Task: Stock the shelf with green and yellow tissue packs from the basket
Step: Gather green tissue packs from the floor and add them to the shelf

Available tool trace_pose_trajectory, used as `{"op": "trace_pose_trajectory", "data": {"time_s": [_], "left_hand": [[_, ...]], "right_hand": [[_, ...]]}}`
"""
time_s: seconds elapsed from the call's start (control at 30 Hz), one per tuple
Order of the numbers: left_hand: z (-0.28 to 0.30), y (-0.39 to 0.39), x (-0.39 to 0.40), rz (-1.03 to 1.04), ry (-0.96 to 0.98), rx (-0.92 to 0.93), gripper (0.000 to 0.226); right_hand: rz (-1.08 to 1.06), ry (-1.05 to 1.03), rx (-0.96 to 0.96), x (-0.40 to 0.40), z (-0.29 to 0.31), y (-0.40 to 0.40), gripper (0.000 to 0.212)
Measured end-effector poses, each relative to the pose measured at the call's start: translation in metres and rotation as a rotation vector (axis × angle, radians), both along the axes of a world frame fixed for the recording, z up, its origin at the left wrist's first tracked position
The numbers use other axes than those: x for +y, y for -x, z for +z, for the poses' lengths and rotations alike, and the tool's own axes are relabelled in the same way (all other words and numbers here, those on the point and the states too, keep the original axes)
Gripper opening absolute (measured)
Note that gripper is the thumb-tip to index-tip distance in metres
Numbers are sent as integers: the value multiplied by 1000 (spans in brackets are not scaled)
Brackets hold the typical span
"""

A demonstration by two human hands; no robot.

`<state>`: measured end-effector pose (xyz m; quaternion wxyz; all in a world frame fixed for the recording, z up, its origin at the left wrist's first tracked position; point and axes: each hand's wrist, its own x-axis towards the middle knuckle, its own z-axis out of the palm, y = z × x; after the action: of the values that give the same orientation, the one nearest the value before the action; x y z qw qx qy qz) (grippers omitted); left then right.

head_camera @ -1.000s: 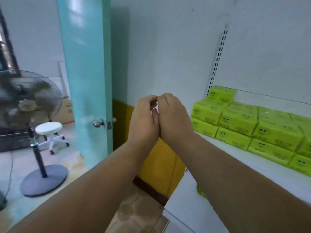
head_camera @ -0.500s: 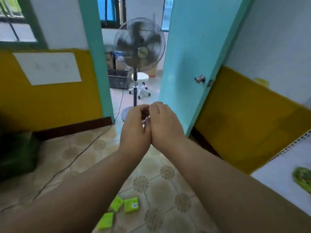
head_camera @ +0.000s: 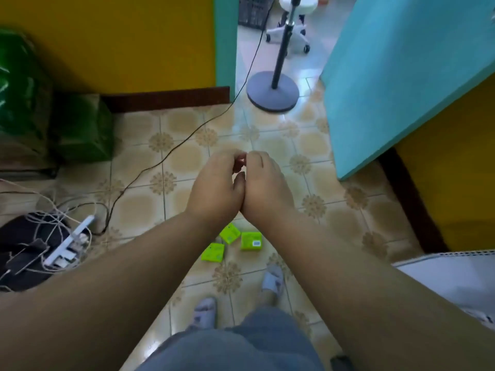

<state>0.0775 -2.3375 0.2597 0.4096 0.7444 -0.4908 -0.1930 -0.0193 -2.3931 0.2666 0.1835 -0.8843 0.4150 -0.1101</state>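
Lying on the tiled floor (head_camera: 267, 145) just ahead of my feet are three green tissue packs (head_camera: 251, 240), close together, two nearly touching and the third slightly nearer me; my forearms cross above them and partly hide one. I hold my left hand (head_camera: 214, 188) and right hand (head_camera: 267, 188) out in front of me, pressed side by side along the thumbs, fingers curled inward so the fingertips meet. Neither hand grips a pack; whether anything small sits between the fingertips I cannot tell. Below, my grey slippers (head_camera: 273, 279) and grey shorts show at the bottom edge. At the lower right the white shelf (head_camera: 450, 274) edge comes into view. To the left lie a power strip (head_camera: 69, 241) with tangled cords and, further back against the yellow wall, a green bag (head_camera: 24, 84), blurred. Ahead, a fan stand (head_camera: 272, 90) with a round base stands in the doorway beside the open teal door (head_camera: 396, 76), its black cable trailing across the tiles.
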Motion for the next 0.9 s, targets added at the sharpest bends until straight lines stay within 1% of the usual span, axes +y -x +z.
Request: {"op": "trace_pose_trajectory", "data": {"time_s": [0.1,0.13,0.17,0.23,0.4,0.43,0.5,0.57,0.63,0.7,0.77,0.8,0.83,0.87,0.9], "left_hand": [[-75,2,-18,5,-161,5,32],[-113,4,-25,13,-221,16,32],[-129,7,-23,17,-251,34,32],[-192,12,-32,36,-324,78,33],[-357,29,-47,82,-532,153,30],[-390,33,-48,108,-560,177,30],[-451,41,-47,146,-612,238,29],[-510,52,-46,134,-685,288,31],[-566,62,-45,124,-777,351,37],[-617,69,-46,174,-867,423,40],[-659,75,-50,250,-929,525,30],[-676,77,-53,270,-945,569,25],[-691,79,-57,281,-944,614,28],[-701,81,-60,289,-934,652,32],[-710,82,-64,300,-912,675,30]], "right_hand": [[-26,-171,67,-17,-79,0,35],[-53,-240,99,-25,-119,1,34],[-86,-288,95,-25,-136,6,34],[-143,-365,124,-35,-199,15,34],[-249,-507,217,-54,-370,41,48],[-259,-527,222,-56,-404,46,49],[-281,-569,237,-58,-468,57,44],[-332,-606,244,-58,-529,68,43],[-423,-649,253,-54,-586,80,46],[-513,-700,241,-51,-636,91,57],[-575,-783,232,-52,-678,99,69],[-601,-823,226,-55,-696,101,72],[-624,-858,213,-59,-714,102,71],[-645,-890,203,-63,-726,100,66],[-662,-914,181,-67,-735,98,59]]}}
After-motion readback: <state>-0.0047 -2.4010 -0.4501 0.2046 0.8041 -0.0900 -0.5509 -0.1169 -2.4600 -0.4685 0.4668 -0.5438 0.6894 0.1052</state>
